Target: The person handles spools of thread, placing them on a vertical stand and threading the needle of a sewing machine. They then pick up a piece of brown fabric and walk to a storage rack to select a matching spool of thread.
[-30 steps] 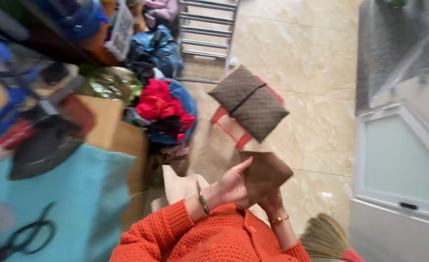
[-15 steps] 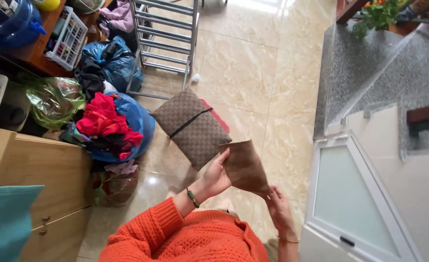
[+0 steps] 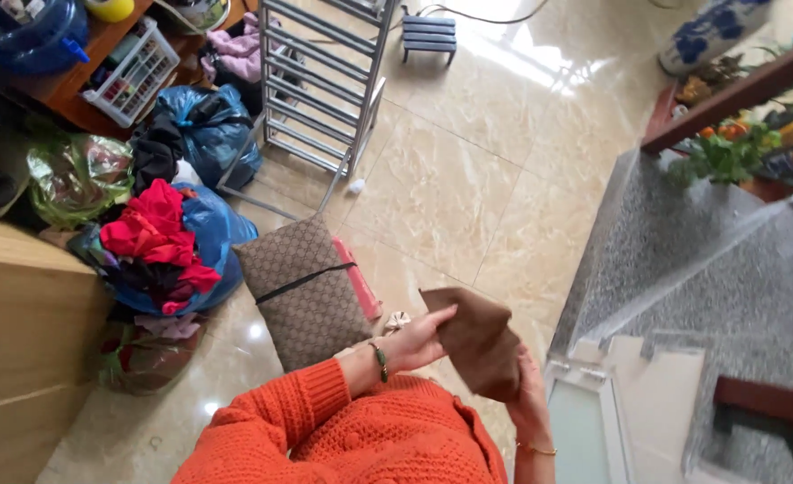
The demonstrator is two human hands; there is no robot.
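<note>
Overhead, the polished beige tile floor fills most of the head view. A speckled grey stone ledge runs down the right side. A metal rack stands at upper centre, with a small blue step stool beyond it. Along the left edge sits a wooden cabinet. Beside it lie a blue plastic bag topped with red cloth, a second blue bag, and a clear green-tinted bag. A brown patterned cushion with a black strap rests on the floor over a pink item, just beside the bags.

The person wears an orange knit sweater.

A brown fabric piece is held in the air above the floor, between both hands, near the cushion's right edge. The left hand, with a green bead bracelet at the wrist, has its fingers closed on the cloth's upper left edge. The right hand, with a thin gold bracelet, grips the cloth's lower right side, its fingers mostly hidden behind it.
</note>
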